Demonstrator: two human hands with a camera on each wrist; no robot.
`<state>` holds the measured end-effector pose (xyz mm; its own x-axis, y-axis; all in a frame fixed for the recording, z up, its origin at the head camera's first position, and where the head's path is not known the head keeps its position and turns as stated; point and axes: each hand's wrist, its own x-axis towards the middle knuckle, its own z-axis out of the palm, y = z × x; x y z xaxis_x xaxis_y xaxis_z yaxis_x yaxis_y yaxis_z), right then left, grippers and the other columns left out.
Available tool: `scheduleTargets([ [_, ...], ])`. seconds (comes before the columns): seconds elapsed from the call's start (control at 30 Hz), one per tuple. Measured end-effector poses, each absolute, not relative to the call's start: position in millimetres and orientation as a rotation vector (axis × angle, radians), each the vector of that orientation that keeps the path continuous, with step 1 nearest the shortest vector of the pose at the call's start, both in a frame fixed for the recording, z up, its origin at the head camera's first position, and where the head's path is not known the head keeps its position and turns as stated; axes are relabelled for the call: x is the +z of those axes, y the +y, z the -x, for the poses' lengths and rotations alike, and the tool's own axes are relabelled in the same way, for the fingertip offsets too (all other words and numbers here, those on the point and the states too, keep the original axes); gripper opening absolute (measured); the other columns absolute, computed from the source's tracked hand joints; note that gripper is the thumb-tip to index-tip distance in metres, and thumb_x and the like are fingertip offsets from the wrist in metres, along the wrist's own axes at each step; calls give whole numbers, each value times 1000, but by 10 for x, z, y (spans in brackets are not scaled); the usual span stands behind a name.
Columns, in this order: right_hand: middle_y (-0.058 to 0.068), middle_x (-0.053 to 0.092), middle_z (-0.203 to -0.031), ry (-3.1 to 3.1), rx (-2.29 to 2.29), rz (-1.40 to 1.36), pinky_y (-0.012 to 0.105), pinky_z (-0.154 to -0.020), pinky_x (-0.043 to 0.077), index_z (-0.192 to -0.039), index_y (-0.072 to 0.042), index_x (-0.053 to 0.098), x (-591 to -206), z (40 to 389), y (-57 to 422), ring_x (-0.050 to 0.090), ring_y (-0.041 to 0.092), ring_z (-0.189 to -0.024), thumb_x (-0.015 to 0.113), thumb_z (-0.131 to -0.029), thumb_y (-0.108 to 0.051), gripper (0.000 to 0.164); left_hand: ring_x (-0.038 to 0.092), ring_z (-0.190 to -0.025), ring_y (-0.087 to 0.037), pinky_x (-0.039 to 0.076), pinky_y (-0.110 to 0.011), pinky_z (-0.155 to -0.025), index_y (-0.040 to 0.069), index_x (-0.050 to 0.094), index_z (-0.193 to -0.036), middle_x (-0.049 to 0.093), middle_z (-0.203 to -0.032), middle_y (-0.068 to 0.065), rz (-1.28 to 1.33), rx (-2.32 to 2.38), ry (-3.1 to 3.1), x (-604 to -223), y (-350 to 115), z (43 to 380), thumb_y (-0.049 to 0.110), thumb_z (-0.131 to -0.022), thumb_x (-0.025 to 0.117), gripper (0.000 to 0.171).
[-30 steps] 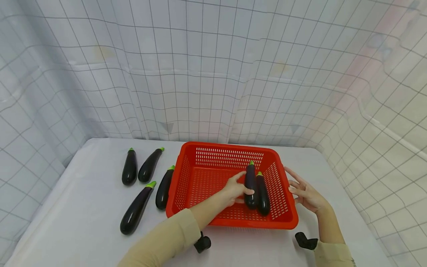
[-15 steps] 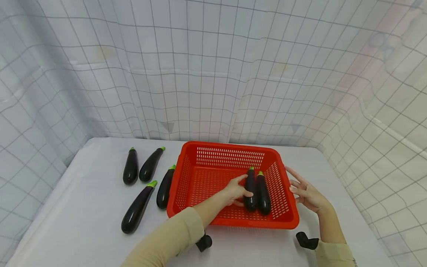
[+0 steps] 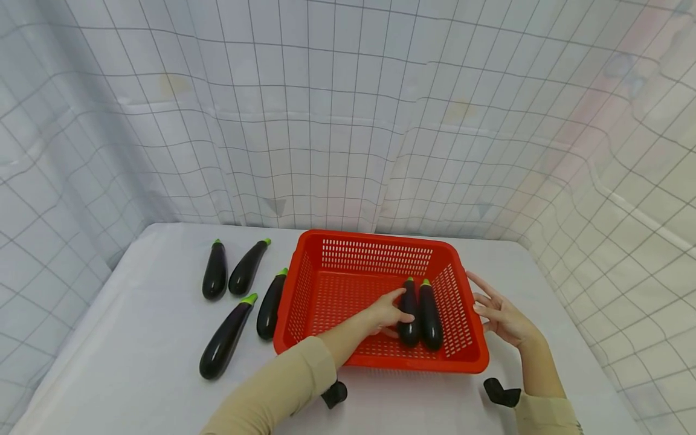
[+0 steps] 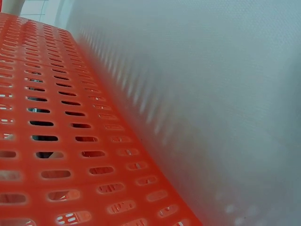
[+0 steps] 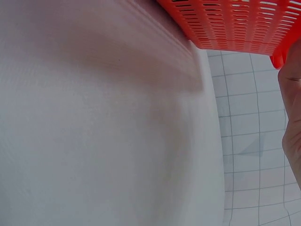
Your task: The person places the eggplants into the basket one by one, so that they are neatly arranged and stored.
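In the head view my left hand (image 3: 387,313) reaches into a red plastic basket (image 3: 348,362) and holds a dark purple eggplant (image 3: 409,329), thumb over its near part and a finger along its upper left side. Just right of it a second eggplant (image 3: 430,317) lies in the basket. My right hand (image 3: 505,317) touches the basket's right rim from outside, fingers spread and fairly straight. The left wrist view is filled by the basket's slotted wall (image 4: 56,141). In the right wrist view part of my right hand (image 5: 292,108) shows beside the basket's rim.
Several more eggplants lie left of the basket on the white-covered table (image 3: 136,338), among them a long one (image 3: 225,338) and one (image 3: 270,307) close against the basket's left side. A checked white curtain (image 3: 348,121) hangs behind and at both sides.
The held eggplant has come down slightly in the basket beside the second one, my left hand staying on it. The right hand keeps its place at the rim. The view shifts slightly.
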<state>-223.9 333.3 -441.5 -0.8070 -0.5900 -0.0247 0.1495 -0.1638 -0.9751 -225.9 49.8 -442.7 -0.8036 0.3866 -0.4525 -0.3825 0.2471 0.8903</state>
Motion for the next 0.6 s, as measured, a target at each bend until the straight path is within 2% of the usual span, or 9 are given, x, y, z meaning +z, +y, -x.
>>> scheduleTargets([
  [0.23, 4, 55, -123, 1613, -2010, 514, 37, -69, 53, -148, -20, 3, -4415, 2243, 3338, 59, 19, -104, 33, -95, 5, 66, 60, -89, -28, 53, -44, -70, 16, 33, -141, 50, -117, -19, -16, 1587, 1928, -4421, 516, 2259, 6, -84, 65, 67],
  [0.6, 3, 55, -123, 1601, -2016, 510, 36, -69, 53, -148, -19, 2, -4417, 2244, 3339, 59, 18, -105, 31, -95, 7, 66, 59, -91, -28, 54, -42, -71, 14, 33, -141, 52, -113, -18, -18, 1573, 1896, -4416, 505, 2242, 7, -84, 65, 66],
])
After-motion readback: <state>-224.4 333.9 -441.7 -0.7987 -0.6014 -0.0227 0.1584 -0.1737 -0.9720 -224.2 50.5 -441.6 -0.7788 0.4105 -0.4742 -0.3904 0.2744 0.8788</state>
